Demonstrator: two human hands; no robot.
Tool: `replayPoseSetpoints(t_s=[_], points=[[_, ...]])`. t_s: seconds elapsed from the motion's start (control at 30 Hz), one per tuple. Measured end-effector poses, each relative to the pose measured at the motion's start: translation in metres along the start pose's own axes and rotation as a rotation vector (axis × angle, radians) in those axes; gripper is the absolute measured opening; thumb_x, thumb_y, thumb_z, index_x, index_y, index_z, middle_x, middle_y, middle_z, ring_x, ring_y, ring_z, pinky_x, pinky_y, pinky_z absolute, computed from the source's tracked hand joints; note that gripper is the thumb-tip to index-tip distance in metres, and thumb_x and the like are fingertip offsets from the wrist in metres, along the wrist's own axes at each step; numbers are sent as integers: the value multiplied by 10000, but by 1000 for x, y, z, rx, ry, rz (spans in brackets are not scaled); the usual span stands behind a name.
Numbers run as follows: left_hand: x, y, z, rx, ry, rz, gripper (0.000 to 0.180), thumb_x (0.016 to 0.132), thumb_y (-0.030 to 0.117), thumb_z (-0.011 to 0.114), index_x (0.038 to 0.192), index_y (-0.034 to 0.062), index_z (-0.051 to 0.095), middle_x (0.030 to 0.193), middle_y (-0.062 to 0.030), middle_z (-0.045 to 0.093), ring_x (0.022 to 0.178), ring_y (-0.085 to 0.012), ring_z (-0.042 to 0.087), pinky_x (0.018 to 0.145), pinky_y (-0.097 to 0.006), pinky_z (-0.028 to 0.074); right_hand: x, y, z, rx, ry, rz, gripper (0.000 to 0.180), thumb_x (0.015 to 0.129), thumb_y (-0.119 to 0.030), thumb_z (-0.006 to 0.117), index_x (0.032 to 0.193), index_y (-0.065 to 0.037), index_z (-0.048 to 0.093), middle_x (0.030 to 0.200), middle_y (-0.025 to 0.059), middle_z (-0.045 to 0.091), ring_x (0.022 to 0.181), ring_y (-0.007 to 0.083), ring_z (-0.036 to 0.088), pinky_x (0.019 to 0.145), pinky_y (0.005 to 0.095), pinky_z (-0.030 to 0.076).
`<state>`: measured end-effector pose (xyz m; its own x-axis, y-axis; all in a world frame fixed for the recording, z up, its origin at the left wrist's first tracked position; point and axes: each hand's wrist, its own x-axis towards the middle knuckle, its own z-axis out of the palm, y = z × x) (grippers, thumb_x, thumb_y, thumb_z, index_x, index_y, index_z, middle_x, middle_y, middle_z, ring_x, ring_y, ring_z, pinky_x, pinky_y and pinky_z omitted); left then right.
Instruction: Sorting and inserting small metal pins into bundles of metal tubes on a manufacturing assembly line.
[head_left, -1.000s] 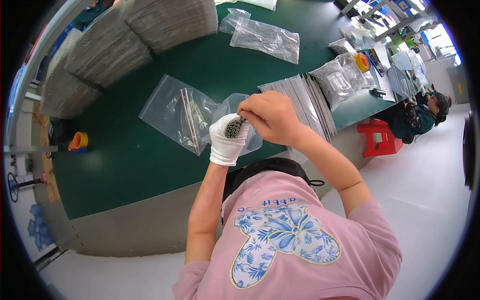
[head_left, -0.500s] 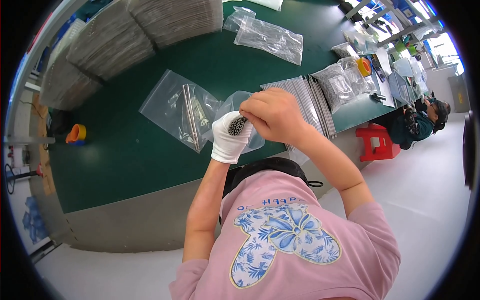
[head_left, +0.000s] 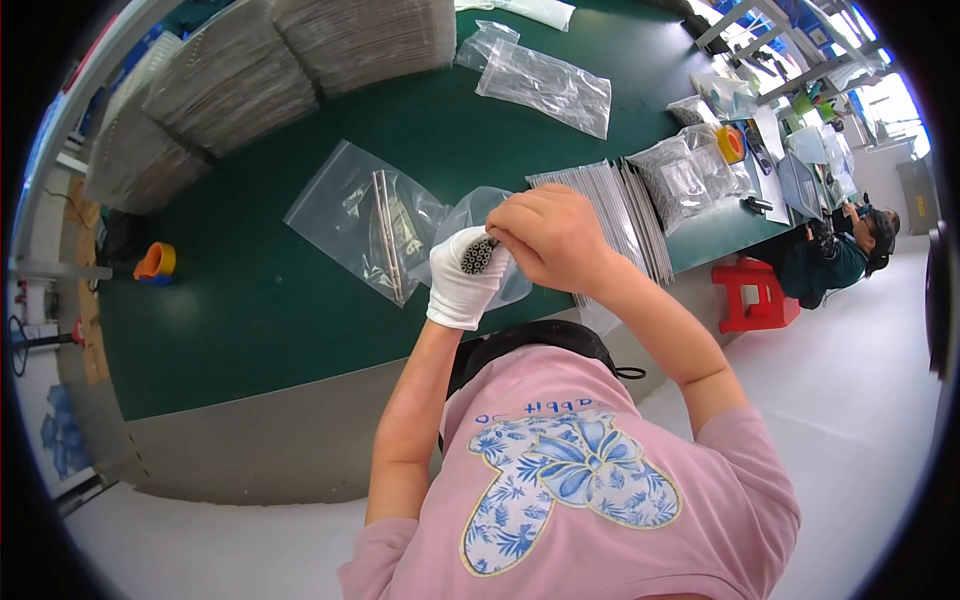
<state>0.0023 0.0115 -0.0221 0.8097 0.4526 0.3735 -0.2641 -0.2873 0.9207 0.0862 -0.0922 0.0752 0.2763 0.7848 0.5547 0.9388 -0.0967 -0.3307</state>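
Note:
My left hand (head_left: 462, 285), in a white glove, is wrapped round a bundle of thin metal tubes (head_left: 479, 257), whose open round ends face up toward me. My bare right hand (head_left: 548, 235) is at the bundle's right edge, thumb and forefinger pinched together; what lies between those fingertips is too small or hidden to make out. Beneath and behind both hands is a clear plastic bag (head_left: 515, 288). To the left, another clear zip bag (head_left: 325, 200) lies on the green table (head_left: 250, 330) with a few long thin rods (head_left: 386, 225) on it.
Right of my hands lie rows of long metal tubes (head_left: 590, 195) and bags of small grey parts (head_left: 675, 180). Stacked wrapped trays (head_left: 230, 85) stand at the far left, near an orange tape roll (head_left: 156, 262). A person (head_left: 840, 255) sits by a red stool (head_left: 752, 297) at the right.
The view has shifted slightly, so the table's things appear a little to the right. Both hands keep nearly the same pose at the tube bundle.

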Motion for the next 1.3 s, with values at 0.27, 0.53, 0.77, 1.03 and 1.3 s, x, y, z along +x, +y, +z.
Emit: replayPoseSetpoints(t_s=[0.27,0.53,0.77,1.03,1.3], points=[[-1,-9,1,34,6,82,224,712,27,697,908,40,590,745,-102,623,643,-232,608,604,-299,481,7,-7,-4,12,28,50,94,721,-40,624,793,-68,571,680,47,585,596,245,556,550,335,426],[2,-11,14,-73,32,64,164,721,-30,591,871,31,566,731,-106,585,641,-268,578,570,-329,456,6,-3,4,112,110,22,108,697,-6,629,773,-68,583,666,51,590,558,244,544,516,328,415],[6,-16,18,-5,51,119,119,703,-19,584,803,38,552,666,-112,555,590,-298,547,528,-354,437,9,-4,5,168,221,24,142,671,30,634,776,-59,596,658,63,590,560,243,555,523,318,431],[9,-11,20,-78,-5,64,102,680,-5,584,752,45,532,636,-111,538,575,-301,537,519,-349,431,15,-5,-6,152,224,76,119,688,34,636,768,-46,600,680,64,609,588,224,580,544,303,450],[13,-16,21,25,49,152,94,654,-12,549,723,46,523,613,-90,528,532,-279,525,510,-323,434,26,-16,-20,224,283,-6,121,714,61,584,800,-24,588,679,73,599,585,209,575,557,284,458]])
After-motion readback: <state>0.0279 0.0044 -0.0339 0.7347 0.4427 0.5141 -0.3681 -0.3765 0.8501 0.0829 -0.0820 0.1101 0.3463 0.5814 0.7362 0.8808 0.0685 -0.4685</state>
